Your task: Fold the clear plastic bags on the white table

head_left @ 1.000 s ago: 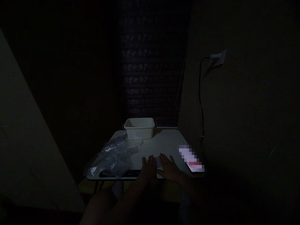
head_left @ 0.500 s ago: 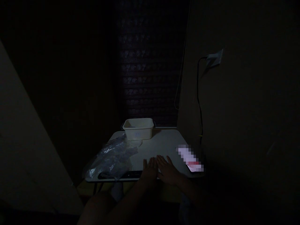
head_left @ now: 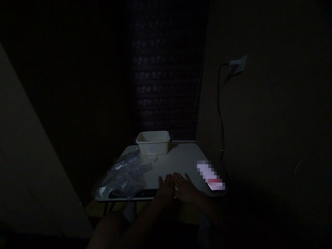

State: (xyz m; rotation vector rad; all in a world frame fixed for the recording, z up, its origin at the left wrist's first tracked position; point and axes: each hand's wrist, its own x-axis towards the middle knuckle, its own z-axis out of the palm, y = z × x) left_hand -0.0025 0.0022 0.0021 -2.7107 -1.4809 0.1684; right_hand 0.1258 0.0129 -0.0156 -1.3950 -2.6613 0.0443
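Observation:
My left hand (head_left: 166,188) lies flat on the near edge of a small pale table (head_left: 178,159), palm down, holding nothing. Right beside it, my right hand (head_left: 186,187) rests palm down too, its fingers stretched out and its fingertips close to those of the left. Crumpled clear plastic (head_left: 127,174) covers the table's left part, to the left of my left hand. At the back of the table stands a white rectangular tub (head_left: 153,147) with dark handles. A lit, pixelated phone-like screen (head_left: 210,175) is at the right edge.
The room is very dark. A black cable (head_left: 219,103) hangs from a wall socket (head_left: 240,65) on the right and runs down behind the table's right side. Behind the table is a dark blind (head_left: 160,86) with a hanging cord (head_left: 199,93). A pale slanted surface (head_left: 31,155) rises at the left.

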